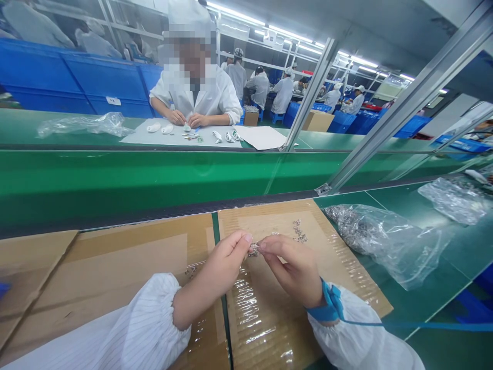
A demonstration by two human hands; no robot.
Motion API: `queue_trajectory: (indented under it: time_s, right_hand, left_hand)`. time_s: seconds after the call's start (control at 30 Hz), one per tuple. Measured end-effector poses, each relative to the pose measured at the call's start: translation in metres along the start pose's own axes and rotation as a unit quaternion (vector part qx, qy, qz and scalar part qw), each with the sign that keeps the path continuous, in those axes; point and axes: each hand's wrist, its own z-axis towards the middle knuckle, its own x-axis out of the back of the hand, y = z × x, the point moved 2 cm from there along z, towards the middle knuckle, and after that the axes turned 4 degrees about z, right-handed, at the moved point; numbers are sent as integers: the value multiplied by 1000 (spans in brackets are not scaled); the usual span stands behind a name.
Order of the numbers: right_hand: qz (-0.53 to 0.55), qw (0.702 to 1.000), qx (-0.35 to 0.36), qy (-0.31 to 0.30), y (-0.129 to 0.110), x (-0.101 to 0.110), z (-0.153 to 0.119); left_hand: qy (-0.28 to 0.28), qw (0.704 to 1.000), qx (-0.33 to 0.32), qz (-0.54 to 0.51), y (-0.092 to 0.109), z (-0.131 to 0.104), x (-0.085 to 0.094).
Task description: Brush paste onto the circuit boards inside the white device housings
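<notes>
Over the right cardboard sheet (277, 318), my left hand (231, 254) and my right hand (290, 264) meet with their fingertips nearly touching. Small silvery metal parts (253, 250) show between them. The left thumb and fingers are pinched together at these parts. My right thumb and index finger are also closed at their edge; what exactly they grip is too small to tell. A loose cluster of similar parts (299, 231) lies on the cardboard beyond my right hand. A few more parts (190, 271) lie on the left cardboard sheet (154, 252), beside my left forearm.
A clear bag of metal parts (358, 228) lies to the right, with another plastic bag (454, 198) farther back. A blue cord (404, 325) runs rightward from my right wristband. Metal posts (316, 87) rise beyond the cardboard. A person (196, 97) works across the green conveyor (154, 177).
</notes>
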Motion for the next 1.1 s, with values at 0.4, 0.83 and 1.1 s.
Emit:
queue_trajectory:
  time_s: [0.4, 0.83, 1.1]
  right_hand:
    - [96, 995, -12, 5, -7, -1, 1]
    - [385, 871, -303, 6, -5, -8, -2]
    - [417, 843, -338, -9, -2, -10, 0]
  left_hand:
    - [47, 959, -229, 162, 11, -9, 7]
    - [58, 912, -338, 223, 11, -11, 9]
    - [50, 959, -238, 143, 6, -13, 6]
